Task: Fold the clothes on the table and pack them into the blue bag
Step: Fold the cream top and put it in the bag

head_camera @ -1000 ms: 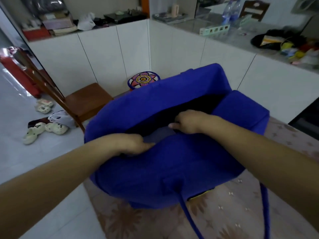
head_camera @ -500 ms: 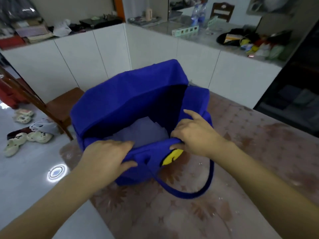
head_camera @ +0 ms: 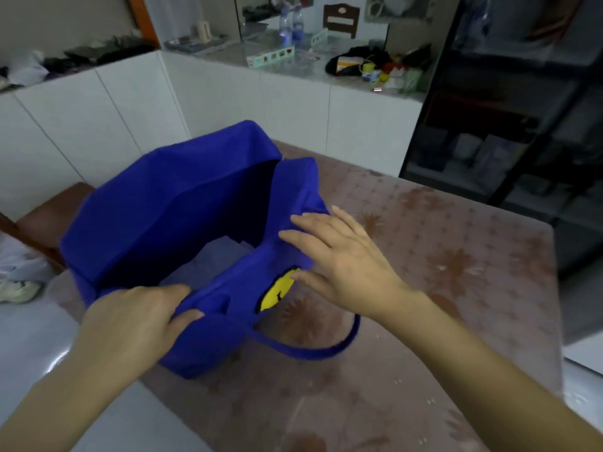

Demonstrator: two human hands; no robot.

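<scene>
1. Hands: the right hand [head_camera: 342, 265] has let go of the bag's [head_camera: 169, 207] near rim, which it gripped half a second ago. Its fingers are now straight and spread over the bag's near right wall, with the thumb by the yellow patch [head_camera: 277, 291]. Whether they press the cloth is unclear.
2. The left hand [head_camera: 130, 324] still pinches the near rim at lower left, fingers curled over the edge and thumb on the outer fold.
3. Both forearms reach in from the bottom corners of the frame.
4. The bag stands open at centre left on the table [head_camera: 440, 288], with pale folded clothes [head_camera: 208, 265] at its bottom as before. More of the patch shows than earlier. A strap [head_camera: 310, 352] loops onto the table below the right hand.
5. The table has a brownish flowered cover and fills the lower right.
6. A wooden chair [head_camera: 49, 216] stands at the left edge, with a shoe [head_camera: 16, 290] on the floor below it. A white counter [head_camera: 293, 102] crosses the top, carrying bottles [head_camera: 290, 26] and clutter. Dark shelving [head_camera: 509, 125] stands at upper right.
</scene>
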